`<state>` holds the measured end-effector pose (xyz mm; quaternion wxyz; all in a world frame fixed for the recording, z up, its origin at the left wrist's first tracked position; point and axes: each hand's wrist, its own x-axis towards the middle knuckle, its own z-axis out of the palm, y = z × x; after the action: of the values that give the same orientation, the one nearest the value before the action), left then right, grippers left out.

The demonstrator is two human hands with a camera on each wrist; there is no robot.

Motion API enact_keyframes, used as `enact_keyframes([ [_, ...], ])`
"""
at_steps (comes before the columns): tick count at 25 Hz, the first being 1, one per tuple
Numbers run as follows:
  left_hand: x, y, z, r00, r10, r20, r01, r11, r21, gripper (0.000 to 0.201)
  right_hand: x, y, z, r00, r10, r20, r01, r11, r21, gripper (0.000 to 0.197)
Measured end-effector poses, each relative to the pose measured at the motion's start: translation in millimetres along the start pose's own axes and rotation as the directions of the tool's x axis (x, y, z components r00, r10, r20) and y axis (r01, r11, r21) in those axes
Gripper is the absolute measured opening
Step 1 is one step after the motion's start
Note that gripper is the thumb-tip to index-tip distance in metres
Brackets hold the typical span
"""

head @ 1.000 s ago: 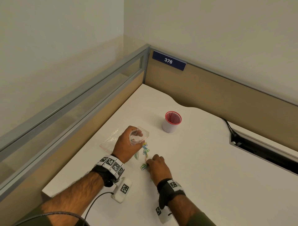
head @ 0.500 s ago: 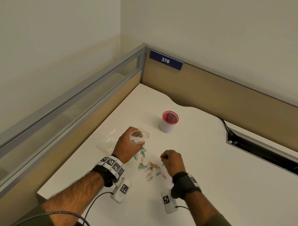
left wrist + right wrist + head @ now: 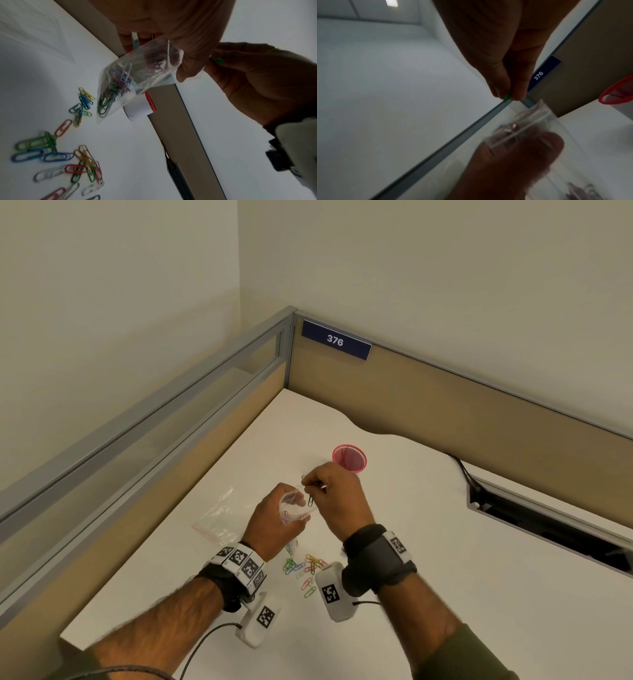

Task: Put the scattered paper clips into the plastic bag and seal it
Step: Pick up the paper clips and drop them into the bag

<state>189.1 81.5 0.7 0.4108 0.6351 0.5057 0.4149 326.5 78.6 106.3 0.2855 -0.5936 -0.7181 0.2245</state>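
Head view: the left hand (image 3: pixel 274 522) has its fingers curled round the small clear plastic zip bag (image 3: pixel 295 507), keeping its mouth held open above the white counter (image 3: pixel 445 559). The right hand (image 3: pixel 337 498) sits right at that mouth, fingertips pinched on a green paper clip (image 3: pixel 310 501) that dangles over the opening. The rest of the loose coloured paper clips (image 3: pixel 305 566) lie scattered on the counter under the wrists, partly hidden by the white wrist camera housings. A second flat clear bag (image 3: pixel 219 517) lies to the left, and a red-rimmed white cup (image 3: pixel 349 458) stands just behind the right hand, mostly blocked by it.

Left wrist view: the zip bag (image 3: pixel 137 75) hangs tilted with a bunch of clips already in its bottom corner, left thumb (image 3: pixel 190 65) clamped on the top edge. The right hand (image 3: pixel 257 81) shows only a sliver of the green clip (image 3: pixel 217 60). Scattered clips (image 3: pixel 68 155) run off the lower edge.

Right wrist view: pretty dark and blurry. Thumb and finger of the right hand (image 3: pixel 506 86) squeeze a green clip (image 3: pixel 507 97) just above the smeared bag (image 3: pixel 530 125).
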Motion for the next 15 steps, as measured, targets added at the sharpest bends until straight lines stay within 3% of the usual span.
enact_keyframes([
  [5, 6, -1, 1, 1.0, -0.015, -0.023, 0.018, 0.989, 0.146, 0.034, -5, -6, 15, 0.975, -0.064, 0.214, 0.108, 0.974, -0.2, 0.019],
  [8, 7, 3, -3, 1.0, -0.012, -0.029, 0.016, 0.993, 0.113, 0.039, -8, -6, 11, 0.972, -0.085, 0.221, 0.13, 0.971, -0.199, 0.02],
  [12, 3, 4, -7, 1.0, -0.001, -0.009, 0.001, 1.0, 0.002, 0.037, -12, 1, -1, 0.982, -0.184, 0.041, 0.188, 0.976, -0.11, 0.014],
  [15, -1, 3, -11, 1.0, -0.007, -0.026, 0.006, 0.999, -0.038, 0.036, -12, 23, -2, 0.981, -0.126, -0.148, 0.121, 0.992, -0.04, 0.011],
])
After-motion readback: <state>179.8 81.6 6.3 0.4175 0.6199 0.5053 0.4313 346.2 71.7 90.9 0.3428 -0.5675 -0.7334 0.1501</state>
